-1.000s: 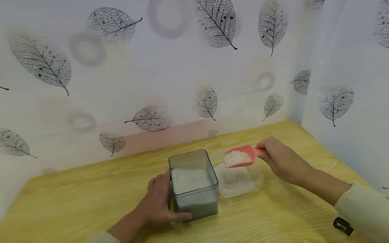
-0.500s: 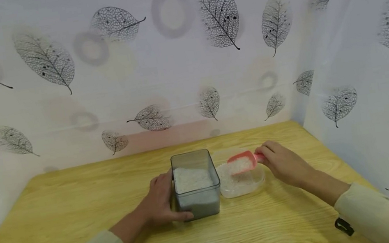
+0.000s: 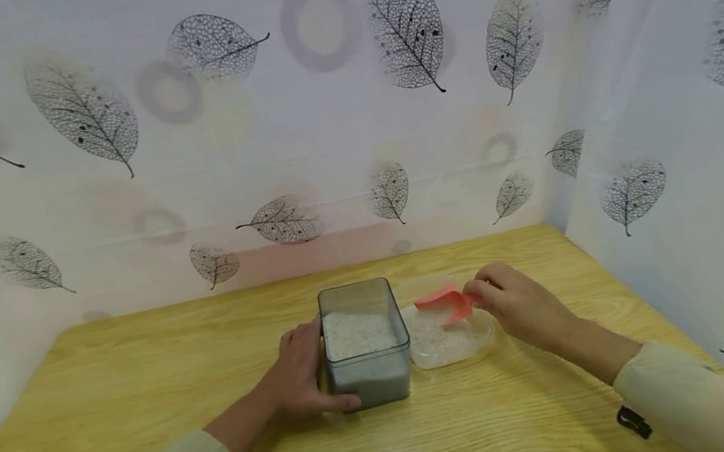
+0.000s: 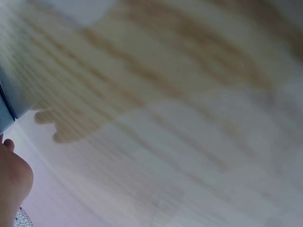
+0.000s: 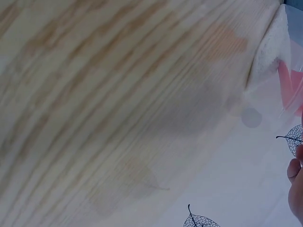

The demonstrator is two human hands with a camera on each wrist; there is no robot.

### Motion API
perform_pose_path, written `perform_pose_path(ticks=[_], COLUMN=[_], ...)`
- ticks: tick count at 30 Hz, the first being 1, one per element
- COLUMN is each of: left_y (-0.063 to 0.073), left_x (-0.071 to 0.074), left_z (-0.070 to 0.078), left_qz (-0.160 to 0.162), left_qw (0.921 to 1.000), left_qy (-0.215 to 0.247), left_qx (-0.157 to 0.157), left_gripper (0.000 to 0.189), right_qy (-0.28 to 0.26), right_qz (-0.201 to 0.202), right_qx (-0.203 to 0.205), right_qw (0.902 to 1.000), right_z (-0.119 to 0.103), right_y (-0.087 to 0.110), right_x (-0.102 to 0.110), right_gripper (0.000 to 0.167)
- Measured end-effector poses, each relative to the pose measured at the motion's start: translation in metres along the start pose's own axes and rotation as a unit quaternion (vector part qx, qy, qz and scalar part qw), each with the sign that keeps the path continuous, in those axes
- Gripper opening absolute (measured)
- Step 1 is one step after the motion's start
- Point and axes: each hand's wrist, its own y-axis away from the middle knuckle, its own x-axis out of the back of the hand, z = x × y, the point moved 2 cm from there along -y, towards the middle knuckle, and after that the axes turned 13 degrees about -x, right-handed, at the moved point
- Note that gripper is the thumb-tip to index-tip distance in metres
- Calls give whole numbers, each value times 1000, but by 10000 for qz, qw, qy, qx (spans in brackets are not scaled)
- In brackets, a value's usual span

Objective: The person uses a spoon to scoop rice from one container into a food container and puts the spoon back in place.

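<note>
In the head view, my left hand [image 3: 299,374] holds a smoky clear square container [image 3: 371,379] at its left side, thumb across the front. White rice-like grains [image 3: 358,333] fill much of it. Just right of it sits a low clear plastic tub [image 3: 448,357] with more white grains. My right hand [image 3: 519,304] grips the handle of a pink scoop [image 3: 445,301], which is tilted over the tub, its lower edge at the grains. In the right wrist view, the scoop [image 5: 286,87] shows at the edge beside the grains [image 5: 272,54]. The left wrist view catches a bit of my left hand [image 4: 14,177].
Both containers stand on a wood-grain table [image 3: 179,360]. Behind and to the right hang pale sheets [image 3: 347,120] printed with leaves. A dark strap end [image 3: 633,421] hangs under the right sleeve.
The scoop, held level with a heap of grains a second ago, has tipped over and down at the tub; the heap no longer shows in it. My left hand keeps its hold on the container.
</note>
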Motion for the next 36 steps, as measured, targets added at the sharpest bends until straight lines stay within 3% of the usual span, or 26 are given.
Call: perform_pose_path(ticks=[3,6,11,15,19,22,25,31,36], left_y=[0,-1,-2,-1,0,1,1,0,1], left_x=[0,0,1,2,1,-1,-2,0,1], left_z=[0,-1,-1,-3,-3,-3,-3,-2,-1], left_qz=[-39,-97,-127,-113,-75,-81,-92,-77,-95], left_qw=[10000,9999,9999,9999,10000,9999,9999,10000,9999], left_qy=[-24,-26,-69,-86,-27,-10,-27,-7,2], left_qx=[16,49,74,71,50,60,58,44,88], left_gripper=[125,126,127,126,126,126,127,128,129], right_qy=[-114,-254,-286,-68,97,161,251,117,-267], right_qz=[-128,-233,-260,-118,-74,-69,31,333,444], right_qx=[186,402,534,413,280,225,-33,-918,-1133], right_qw=[9997,9986,9978,9991,9995,9996,9997,9952,9922], right_z=[-1,0,3,3,1,-1,-3,-4,-13], right_y=[0,-1,-6,-13,-16,-17,-18,-24,-39], right_x=[2,7,17,19,13,10,14,28,37], right_gripper=[28,10,33,7,24,24,24,19,19])
